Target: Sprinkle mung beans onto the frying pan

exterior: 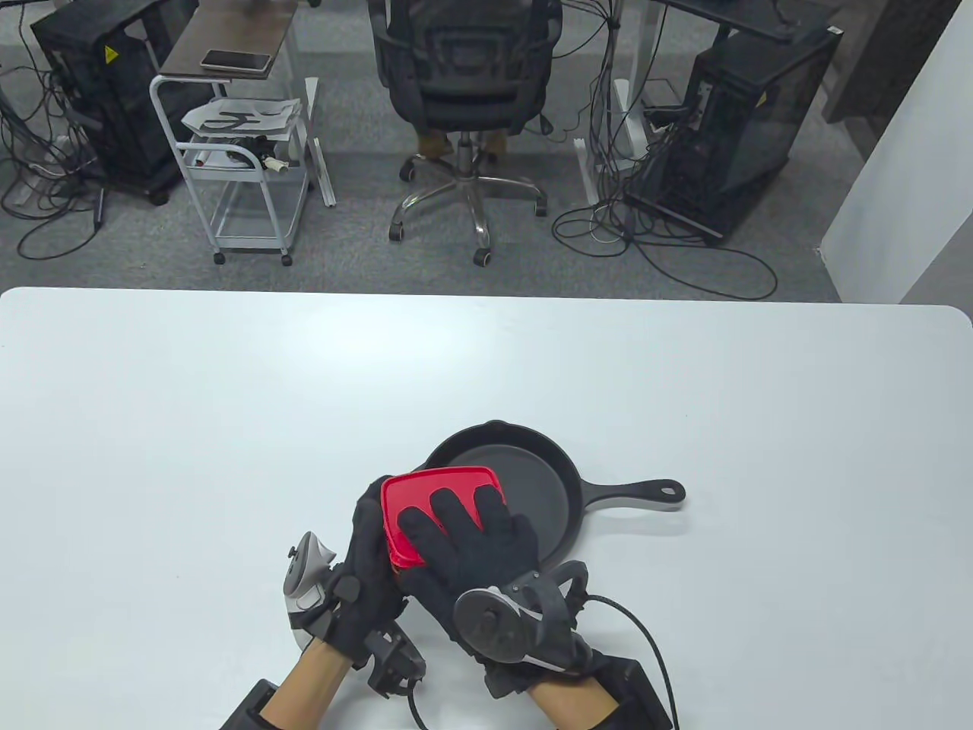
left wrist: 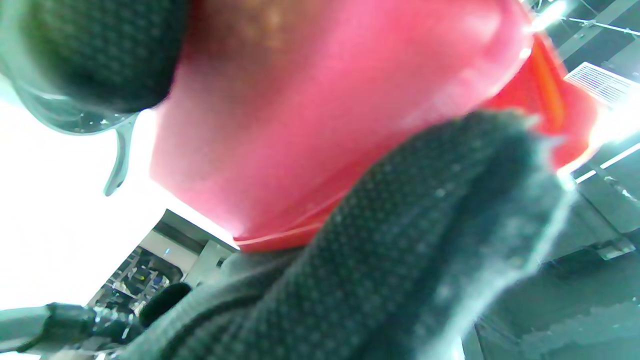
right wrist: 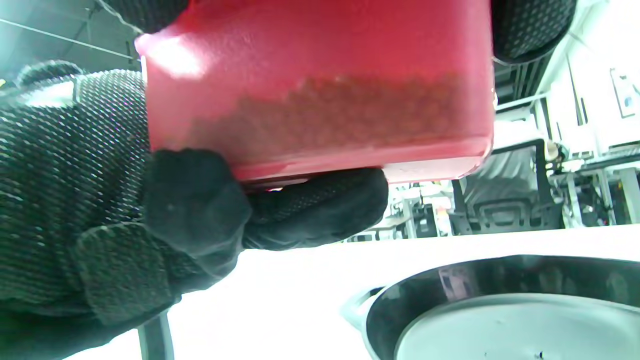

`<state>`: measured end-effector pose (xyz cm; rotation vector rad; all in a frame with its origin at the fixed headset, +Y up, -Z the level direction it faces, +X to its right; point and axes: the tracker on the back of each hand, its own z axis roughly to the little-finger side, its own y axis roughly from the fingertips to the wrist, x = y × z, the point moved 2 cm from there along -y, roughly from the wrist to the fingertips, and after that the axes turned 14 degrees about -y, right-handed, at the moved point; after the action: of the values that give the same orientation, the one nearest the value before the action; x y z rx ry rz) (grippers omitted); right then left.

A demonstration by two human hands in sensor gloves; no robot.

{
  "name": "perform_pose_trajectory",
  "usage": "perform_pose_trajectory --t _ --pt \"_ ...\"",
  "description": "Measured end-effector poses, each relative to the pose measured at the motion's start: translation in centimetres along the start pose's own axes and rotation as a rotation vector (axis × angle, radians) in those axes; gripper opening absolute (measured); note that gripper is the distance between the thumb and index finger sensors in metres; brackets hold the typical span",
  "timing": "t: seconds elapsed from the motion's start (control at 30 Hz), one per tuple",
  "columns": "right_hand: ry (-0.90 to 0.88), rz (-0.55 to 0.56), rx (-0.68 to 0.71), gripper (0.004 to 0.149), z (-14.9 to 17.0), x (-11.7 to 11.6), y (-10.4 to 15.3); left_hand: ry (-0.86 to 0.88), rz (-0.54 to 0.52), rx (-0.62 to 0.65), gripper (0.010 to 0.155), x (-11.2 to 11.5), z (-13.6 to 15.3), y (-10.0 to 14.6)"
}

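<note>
You had the red box (exterior: pixel 437 506) lifted off the table (exterior: pixel 228 418), lower centre of the table view, overlapping the left rim of the frying pan (exterior: pixel 562 487). Lid still on.

Your left hand (exterior: pixel 365 578) gripped the box from its left side and underneath; in the right wrist view its fingers (right wrist: pixel 315 207) wrapped under the bottom edge, so I judge it carried the weight. Your right hand (exterior: pixel 471 540) lay flat on the lid, fingers spread, pressing rather than gripping. My guess: bracing it before pulling the lid.

Mung beans (right wrist: pixel 340 107) showed through the wall in the right wrist view, piled at the low side, so the box was tilted.

Pan sat right of centre, handle pointing right. No beans in the visible part. Holding over the pan looked sensible: spills would land inside.
</note>
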<state>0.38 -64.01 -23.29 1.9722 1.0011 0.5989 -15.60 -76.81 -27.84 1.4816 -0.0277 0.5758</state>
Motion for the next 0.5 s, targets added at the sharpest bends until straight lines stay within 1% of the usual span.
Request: perform_pose_trajectory --t 0.07,0.13,0.23,0.37,0.43,0.5 --pt "0.01 -0.014 0.003 0.056 -0.05 0.22 -0.06 0.003 0.0 -0.007 0.072 0.01 -0.03 0.01" --pt "0.022 0.002 0.018 0.054 -0.11 0.38 0.01 0.005 0.0 -0.006 0.072 0.12 -0.17 0.04" --pt "0.011 -0.02 0.012 0.053 -0.03 0.4 0.07 0.003 -0.004 -0.007 0.073 0.0 -0.09 -0.02" --pt "0.03 -0.005 0.028 0.052 0.05 0.7 0.15 0.02 -0.008 -0.018 0.072 -0.03 0.13 -0.06" --pt "0.06 0.03 0.042 0.052 0.05 0.9 0.19 0.006 0.0 -0.012 0.072 0.02 0.04 -0.09" --pt "0.035 0.018 0.043 0.051 0.37 0.99 0.17 0.0 -0.01 0.002 0.072 0.05 -0.13 -0.09"
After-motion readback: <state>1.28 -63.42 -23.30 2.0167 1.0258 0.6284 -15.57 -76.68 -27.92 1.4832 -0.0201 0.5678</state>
